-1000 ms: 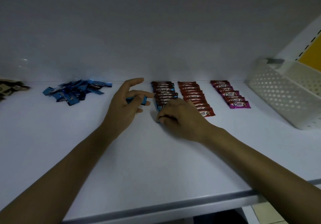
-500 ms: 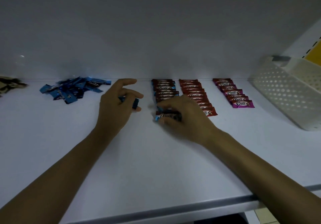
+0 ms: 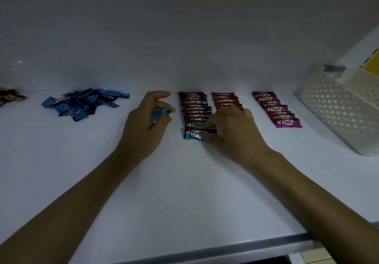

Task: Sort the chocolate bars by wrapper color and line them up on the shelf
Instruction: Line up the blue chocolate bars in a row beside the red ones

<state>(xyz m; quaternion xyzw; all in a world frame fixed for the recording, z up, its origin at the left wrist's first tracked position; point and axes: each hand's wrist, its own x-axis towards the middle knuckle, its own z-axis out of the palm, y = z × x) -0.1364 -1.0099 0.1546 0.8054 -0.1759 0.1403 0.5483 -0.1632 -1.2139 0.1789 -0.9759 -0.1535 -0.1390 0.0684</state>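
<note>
Pinching the front blue bar [image 3: 193,134] at its right end: right hand [image 3: 235,134], thumb on the near edge of the wrapper, forefinger on the far edge. Its other fingers [image 3: 244,113] are curled loosely over the near end of the red row [image 3: 224,99]. That bar lies flat on the shelf [image 3: 184,192] at the near end of the blue row [image 3: 194,108], touching or overlapping the bar behind it. The left hand [image 3: 143,126] is just left of the blue row, fingers [image 3: 159,94] curled round a second blue bar [image 3: 161,113]. Cannot tell whether that hand rests on the shelf. Three rows run front to back from the rear wall: blue, red beside it, then the purple row [image 3: 276,110] further right, apart from the red. A loose blue pile [image 3: 82,104] sits at back left, jumbled. Some dark wrappers [image 3: 8,97] lie at the far left edge, too dim to read. The white perforated basket [image 3: 336,110] stands at right, apart from the purple row.
</note>
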